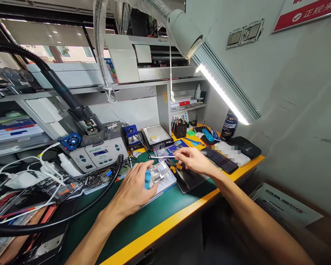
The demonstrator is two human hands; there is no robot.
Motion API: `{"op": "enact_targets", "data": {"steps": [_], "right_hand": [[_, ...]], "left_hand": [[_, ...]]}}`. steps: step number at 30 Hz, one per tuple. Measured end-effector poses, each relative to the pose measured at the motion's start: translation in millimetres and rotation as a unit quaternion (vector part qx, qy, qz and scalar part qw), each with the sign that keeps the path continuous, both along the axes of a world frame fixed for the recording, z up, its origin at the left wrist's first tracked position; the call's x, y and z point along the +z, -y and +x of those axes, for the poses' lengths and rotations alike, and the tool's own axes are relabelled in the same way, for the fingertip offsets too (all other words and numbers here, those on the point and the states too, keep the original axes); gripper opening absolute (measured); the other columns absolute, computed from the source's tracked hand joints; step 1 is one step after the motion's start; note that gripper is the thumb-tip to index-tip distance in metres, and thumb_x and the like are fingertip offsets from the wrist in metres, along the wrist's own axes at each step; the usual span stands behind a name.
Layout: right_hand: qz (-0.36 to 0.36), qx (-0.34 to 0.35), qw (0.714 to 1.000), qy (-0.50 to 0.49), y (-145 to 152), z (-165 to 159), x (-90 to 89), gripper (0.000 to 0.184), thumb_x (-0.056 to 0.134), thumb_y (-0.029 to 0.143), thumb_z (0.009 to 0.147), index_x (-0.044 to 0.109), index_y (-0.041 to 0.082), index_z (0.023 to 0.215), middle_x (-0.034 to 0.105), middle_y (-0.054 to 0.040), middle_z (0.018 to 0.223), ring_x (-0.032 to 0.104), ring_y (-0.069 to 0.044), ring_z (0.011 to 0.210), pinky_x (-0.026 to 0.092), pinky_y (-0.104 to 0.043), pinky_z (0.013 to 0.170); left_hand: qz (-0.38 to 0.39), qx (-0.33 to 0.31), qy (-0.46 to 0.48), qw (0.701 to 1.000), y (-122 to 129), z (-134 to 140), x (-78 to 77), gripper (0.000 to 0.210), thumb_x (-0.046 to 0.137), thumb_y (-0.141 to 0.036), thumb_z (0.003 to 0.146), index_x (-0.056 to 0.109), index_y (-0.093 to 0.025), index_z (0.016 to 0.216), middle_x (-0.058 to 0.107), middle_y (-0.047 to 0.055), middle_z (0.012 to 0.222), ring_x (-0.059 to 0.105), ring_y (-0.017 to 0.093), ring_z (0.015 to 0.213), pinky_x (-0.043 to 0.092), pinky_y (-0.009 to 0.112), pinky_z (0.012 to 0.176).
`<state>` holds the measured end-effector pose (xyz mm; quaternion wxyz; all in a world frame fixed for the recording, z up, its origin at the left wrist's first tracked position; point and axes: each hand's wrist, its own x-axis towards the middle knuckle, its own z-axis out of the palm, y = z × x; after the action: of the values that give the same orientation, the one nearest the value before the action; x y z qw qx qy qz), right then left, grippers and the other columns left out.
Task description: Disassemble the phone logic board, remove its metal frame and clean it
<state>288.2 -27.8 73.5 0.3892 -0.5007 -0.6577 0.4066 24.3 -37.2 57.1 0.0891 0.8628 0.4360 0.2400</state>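
My left hand [134, 186] is closed round the left side of a small silver phone circuit board [159, 171], its fingers along the far edge and its thumb in front. A blue piece [147, 179] shows between thumb and fingers. Under the board lies a flat whitish-blue pad [167, 186]. My right hand [194, 159] pinches a thin, pale, stick-like tool [165, 157], whose tip points left above the board's far side. Whether the tip touches anything I cannot tell. Pliers with yellow-and-black handles [179, 173] lie just right of the board, below my right hand.
A grey soldering station [99, 154] stands left, with a black hose [99, 202] curving across the green mat [143, 224]. A lit lamp [223, 88] hangs overhead. Phones [222, 161], a spray can [228, 125] and a pen holder [180, 129] stand or lie at the right and back.
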Motion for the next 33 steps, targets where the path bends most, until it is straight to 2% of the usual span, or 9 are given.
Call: {"op": "enact_targets", "data": {"steps": [6,9,11,12,13,15,19,25,33], "right_hand": [[-0.064,0.140,0.983,-0.103,-32.5,-20.1,16.2,0.024,0.070,0.037,0.086,0.068,0.014,0.085,0.065,-0.0018,0.070,0.063,-0.017,0.064,0.046,-0.025,0.049],[-0.074,0.151,0.974,-0.153,-43.7,-25.4,23.7,0.020,0.074,0.033,0.084,0.066,0.014,0.081,0.065,-0.0011,0.065,0.062,-0.015,0.059,0.045,-0.023,0.049],[-0.081,0.137,0.969,-0.191,-47.8,-29.3,26.5,0.021,0.072,0.034,0.087,0.066,0.014,0.083,0.066,-0.0012,0.067,0.061,-0.013,0.061,0.046,-0.022,0.051],[-0.087,0.128,0.966,-0.208,-48.7,-31.7,27.5,0.021,0.071,0.035,0.088,0.065,0.015,0.085,0.066,-0.0011,0.068,0.061,-0.013,0.062,0.046,-0.022,0.052],[-0.093,0.120,0.963,-0.221,-49.0,-34.6,28.6,0.021,0.069,0.035,0.090,0.065,0.015,0.086,0.067,-0.0012,0.069,0.061,-0.013,0.064,0.046,-0.021,0.053],[-0.106,0.112,0.960,-0.232,-48.2,-40.5,31.4,0.021,0.066,0.035,0.093,0.066,0.015,0.087,0.067,-0.0015,0.071,0.061,-0.013,0.066,0.047,-0.022,0.054],[-0.114,0.097,0.971,-0.189,-48.5,-45.4,39.3,0.021,0.062,0.028,0.099,0.066,0.012,0.084,0.066,-0.0009,0.072,0.059,-0.010,0.062,0.047,-0.021,0.054],[-0.134,0.074,0.986,-0.059,-64.7,-38.2,43.5,0.023,0.064,0.036,0.101,0.067,0.013,0.100,0.067,0.0000,0.085,0.063,-0.011,0.065,0.055,-0.025,0.060],[-0.160,0.047,0.986,0.027,-73.6,-44.7,43.2,0.031,0.061,0.041,0.102,0.066,0.014,0.116,0.070,-0.0063,0.108,0.070,-0.018,0.089,0.061,-0.036,0.078]], "left_hand": [[0.106,-0.035,0.042,0.993,-4.7,-7.5,27.9,0.063,0.063,-0.031,0.088,0.045,-0.023,0.148,0.060,0.013,0.139,0.053,0.031,0.133,0.039,0.047,0.116],[0.062,-0.023,0.205,0.977,-7.7,-4.7,30.1,0.067,0.075,-0.026,0.082,0.052,-0.027,0.146,0.056,0.009,0.146,0.047,0.031,0.139,0.031,0.047,0.122],[-0.076,0.014,0.440,0.895,-10.5,3.9,28.5,0.071,0.084,-0.029,0.076,0.056,-0.028,0.141,0.053,0.008,0.150,0.044,0.032,0.142,0.029,0.048,0.123],[-0.170,0.024,0.570,0.803,-12.4,10.3,27.6,0.069,0.086,-0.031,0.074,0.059,-0.027,0.137,0.055,0.008,0.148,0.044,0.032,0.142,0.031,0.050,0.122],[-0.225,0.024,0.624,0.748,-14.8,17.7,27.1,0.060,0.079,-0.043,0.081,0.059,-0.026,0.135,0.058,0.009,0.144,0.048,0.033,0.139,0.037,0.054,0.118],[-0.297,-0.002,0.668,0.682,-20.7,33.8,27.0,0.055,0.053,-0.066,0.092,0.064,-0.020,0.122,0.066,0.013,0.128,0.059,0.035,0.125,0.049,0.060,0.104],[-0.377,-0.034,0.734,0.564,-32.7,58.8,28.6,0.050,0.041,-0.063,0.096,0.067,-0.021,0.097,0.071,0.010,0.114,0.068,0.028,0.103,0.057,0.057,0.093],[-0.436,-0.035,0.773,0.461,-47.1,66.1,27.6,0.038,0.040,-0.040,0.102,0.069,-0.016,0.102,0.072,0.013,0.111,0.070,0.027,0.099,0.056,0.057,0.094],[-0.505,-0.010,0.760,0.410,-62.8,55.0,28.8,0.038,0.039,-0.036,0.102,0.069,-0.013,0.108,0.073,0.019,0.115,0.067,0.041,0.118,0.054,0.071,0.093]]}}
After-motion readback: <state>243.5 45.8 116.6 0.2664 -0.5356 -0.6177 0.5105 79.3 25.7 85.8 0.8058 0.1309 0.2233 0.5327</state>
